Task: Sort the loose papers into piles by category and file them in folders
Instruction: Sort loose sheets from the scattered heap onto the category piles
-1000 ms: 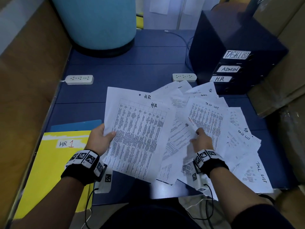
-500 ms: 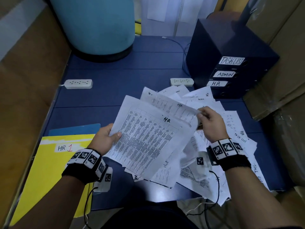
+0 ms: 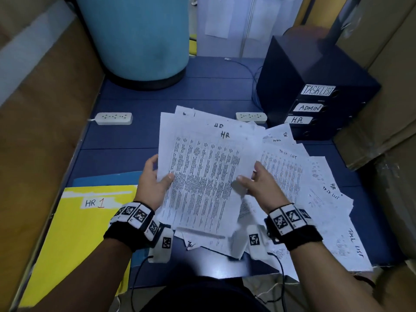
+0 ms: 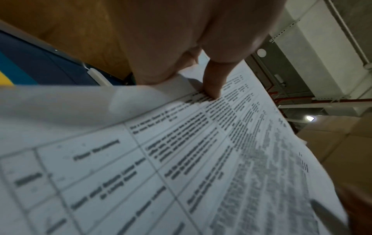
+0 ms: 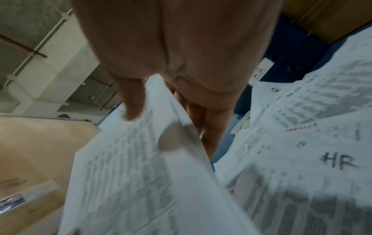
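2 hands pinch the HR sheets: left hand at the left edge, right hand opposite. HR 1 folder lies left, nearer the left hand.

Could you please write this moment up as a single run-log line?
stage: sorting | left hand: grips HR sheets | right hand: pinches same sheets | loose papers: unsorted on table | HR 1 folder: shut
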A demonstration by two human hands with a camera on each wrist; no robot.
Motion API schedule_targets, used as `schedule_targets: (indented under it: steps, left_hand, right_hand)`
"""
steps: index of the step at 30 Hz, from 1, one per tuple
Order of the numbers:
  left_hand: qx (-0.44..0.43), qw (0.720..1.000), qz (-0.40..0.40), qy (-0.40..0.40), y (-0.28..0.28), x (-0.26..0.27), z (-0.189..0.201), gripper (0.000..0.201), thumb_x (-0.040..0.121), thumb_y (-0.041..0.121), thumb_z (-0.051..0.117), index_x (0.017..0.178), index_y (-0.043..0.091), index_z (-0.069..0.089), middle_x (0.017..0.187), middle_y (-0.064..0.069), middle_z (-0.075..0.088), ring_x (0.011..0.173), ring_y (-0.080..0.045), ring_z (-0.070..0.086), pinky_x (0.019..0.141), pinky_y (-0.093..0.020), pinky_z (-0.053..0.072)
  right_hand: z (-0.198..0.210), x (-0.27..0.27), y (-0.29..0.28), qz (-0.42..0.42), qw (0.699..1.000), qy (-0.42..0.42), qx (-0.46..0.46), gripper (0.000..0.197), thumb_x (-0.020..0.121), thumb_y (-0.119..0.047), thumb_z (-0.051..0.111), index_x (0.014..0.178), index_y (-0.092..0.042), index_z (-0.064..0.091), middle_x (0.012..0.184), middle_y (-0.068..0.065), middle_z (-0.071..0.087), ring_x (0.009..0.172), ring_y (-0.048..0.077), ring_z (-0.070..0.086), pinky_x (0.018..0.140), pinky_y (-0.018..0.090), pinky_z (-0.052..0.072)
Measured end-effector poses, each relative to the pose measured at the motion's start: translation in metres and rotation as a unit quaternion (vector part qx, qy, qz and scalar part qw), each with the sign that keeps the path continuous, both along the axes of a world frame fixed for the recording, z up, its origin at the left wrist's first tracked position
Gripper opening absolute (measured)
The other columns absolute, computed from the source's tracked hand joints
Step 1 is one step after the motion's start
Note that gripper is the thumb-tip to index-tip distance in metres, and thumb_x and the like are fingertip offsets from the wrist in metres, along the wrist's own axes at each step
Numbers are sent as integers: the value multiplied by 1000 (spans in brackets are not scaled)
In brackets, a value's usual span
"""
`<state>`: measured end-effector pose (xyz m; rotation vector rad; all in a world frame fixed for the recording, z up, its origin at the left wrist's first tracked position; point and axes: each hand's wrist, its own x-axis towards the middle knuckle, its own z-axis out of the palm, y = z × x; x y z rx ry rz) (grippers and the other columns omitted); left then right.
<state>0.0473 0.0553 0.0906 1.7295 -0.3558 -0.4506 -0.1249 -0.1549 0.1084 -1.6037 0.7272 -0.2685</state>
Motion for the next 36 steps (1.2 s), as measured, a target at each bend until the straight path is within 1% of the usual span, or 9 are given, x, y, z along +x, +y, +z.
schedule_targets:
  steps: [5,8,11,14,17,20,24,30,36]
  left_hand:
    - [-41,998,13,-39,-14,-4,15,29,88,-3,60,101,22,59,98,7,68,87,-8,64,83,-26,52]
    - [-51,997,27,-45,-17,-8,16,32,88,-6,58,97,24,55,96,3,66,86,-3,63,80,-16,50]
    - [17,999,15,-30,-18,-14,-7,16,90,-3,56,103,7,53,101,-12,64,95,-23,61,89,-29,47]
    - [66,996,-29,-44,-18,-30,-24,16,93,-5,50,92,11,51,96,-9,58,87,-22,55,74,-10,40]
    - [62,997,-31,-39,-22,-36,-22,27,95,-7,44,83,17,42,81,1,49,73,-17,44,58,-6,36]
    - [85,996,-11,-40,-26,-28,-21,7,99,5,44,94,8,49,80,-3,51,78,-26,52,54,-14,32]
    - [54,998,0,-35,-16,-19,-21,6,99,7,44,101,10,49,85,2,60,76,-9,54,67,-20,41]
    - [176,980,82,-36,31,-9,-34,13,97,5,43,101,3,55,102,-19,61,94,-35,56,75,-33,41]
    - [254,952,169,16,118,8,-56,26,98,7,44,122,3,53,114,-20,62,87,-32,53,71,-34,37]
  right_hand:
    - [33,13,4,-84,983,-97,-132,30,95,-5,54,96,-34,58,97,-9,67,94,12,63,89,38,52]
    - [34,8,3,-89,973,-123,-173,21,95,-6,55,94,-27,54,86,-1,62,84,8,58,79,37,49]
    - [7,-2,8,-88,984,-77,-136,18,95,-6,54,108,-17,51,98,3,63,92,12,61,82,31,51]
    - [-26,-11,15,-62,985,46,-156,14,97,-11,51,112,-10,51,90,-8,59,77,-6,55,65,15,42]
    - [-42,-11,15,-56,977,117,-170,5,100,-12,46,103,-10,50,76,-6,51,66,11,50,57,22,34]
    - [-31,-7,11,-69,985,78,-141,18,99,-12,46,116,-13,53,97,0,60,90,19,56,73,27,42]
    - [-7,1,15,-91,995,2,-49,21,98,-8,48,108,-25,56,102,-10,65,95,9,60,82,28,47]
    - [-26,30,49,4,992,103,-67,6,97,-16,49,92,-18,46,81,-5,48,73,15,46,64,26,36]
    - [-65,83,108,193,948,233,-99,19,94,-13,51,78,-21,43,74,-1,48,73,21,48,67,30,36]
